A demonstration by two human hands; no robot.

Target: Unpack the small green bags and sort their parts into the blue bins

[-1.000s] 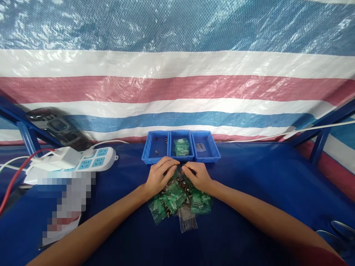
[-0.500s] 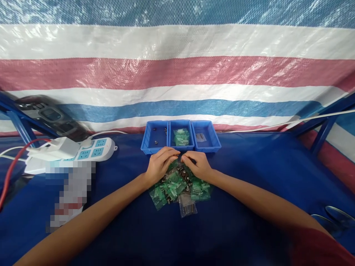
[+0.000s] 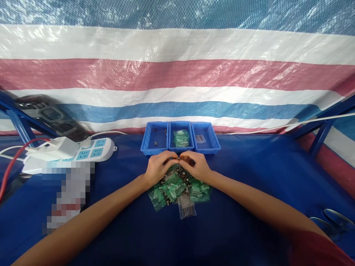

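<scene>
- The left hand (image 3: 158, 168) and right hand (image 3: 199, 167) meet at centre frame, just in front of the blue bins.
- Each grip is drawn in, thumb and fingers pressed together at the tips; a small item may be pinched there (too small and hidden to name). Tips this close probably let both hands steady something tiny.
- Under and in front of the hands lies a heap: green packets (image 3: 173, 186), loose metal parts (image 3: 185, 176) and, at its near edge, a clear packet (image 3: 186, 208). Its central spot seems to suit short reaches.
- Three bins stand side by side beyond the hands, likely so that contents keep apart: the left bin (image 3: 154, 152) has a few metal pieces, the middle bin (image 3: 181, 149) green packets, the right bin (image 3: 208, 150) a small clear packet.
- All this rests on the blue bench (image 3: 166, 240).
- A power strip (image 3: 107, 152) lies at left of the frame, glasses (image 3: 338, 218) at lower right, both away from the heap.
</scene>
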